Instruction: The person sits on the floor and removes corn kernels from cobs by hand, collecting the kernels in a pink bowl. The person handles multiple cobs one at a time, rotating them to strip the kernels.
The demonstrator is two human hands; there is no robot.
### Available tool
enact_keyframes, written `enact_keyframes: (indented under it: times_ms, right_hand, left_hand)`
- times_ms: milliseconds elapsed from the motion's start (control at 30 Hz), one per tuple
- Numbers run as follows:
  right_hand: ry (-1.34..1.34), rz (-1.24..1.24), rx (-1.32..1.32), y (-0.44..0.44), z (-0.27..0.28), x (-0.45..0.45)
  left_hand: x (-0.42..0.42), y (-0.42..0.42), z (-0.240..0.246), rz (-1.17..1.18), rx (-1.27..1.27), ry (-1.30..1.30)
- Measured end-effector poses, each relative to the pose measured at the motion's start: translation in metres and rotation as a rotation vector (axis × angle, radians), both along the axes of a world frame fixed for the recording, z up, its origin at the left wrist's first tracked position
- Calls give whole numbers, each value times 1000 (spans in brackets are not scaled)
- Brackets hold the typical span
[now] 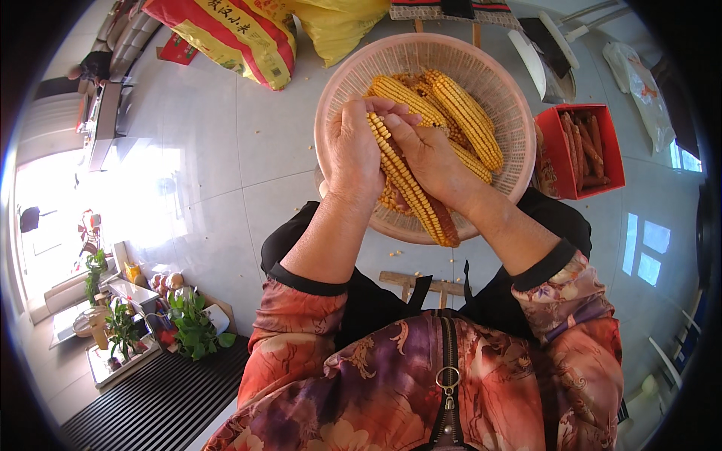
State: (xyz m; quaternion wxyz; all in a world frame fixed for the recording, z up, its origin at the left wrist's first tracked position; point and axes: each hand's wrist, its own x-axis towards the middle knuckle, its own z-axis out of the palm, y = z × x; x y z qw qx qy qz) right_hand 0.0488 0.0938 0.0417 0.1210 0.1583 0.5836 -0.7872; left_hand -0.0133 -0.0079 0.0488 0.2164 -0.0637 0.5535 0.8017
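Observation:
A partly shelled ear of dried corn (414, 186) slants across the near side of a pink plastic basket (510, 129). Yellow kernel rows cover part of it, and the reddish cob shows bare along its right side. My left hand (356, 149) is closed around the ear's upper left side. From the right, my right hand (431, 152) grips it too, its thumb pressed near the upper end. Beneath and beyond the hands, the basket holds several whole ears, among them one full yellow ear (468, 118). Loose kernels lie partly hidden under the held ear.
Right of the basket stands a red box (612, 152) of bare cobs (586, 146). A dustpan (541, 56) lies behind it. Yellow and red sacks (242, 39) rest at the far left. Kernels dot the tiled floor (282, 141). Potted plants (192, 324) stand lower left.

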Motion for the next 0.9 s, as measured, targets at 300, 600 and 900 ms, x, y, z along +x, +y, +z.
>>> enact_keyframes:
  times_ms: [300,600,900]
  right_hand:
    - [179,-100,189,-8,-13,-4]
    - [72,-168,83,-9,-16,-6]
    - [118,-39,86,-8,-3,-3]
  left_hand:
    - [6,5,-27,-90,-92,129]
    - [7,3,-23,-134,-60,79]
    - [2,4,-24,-104,21,-99]
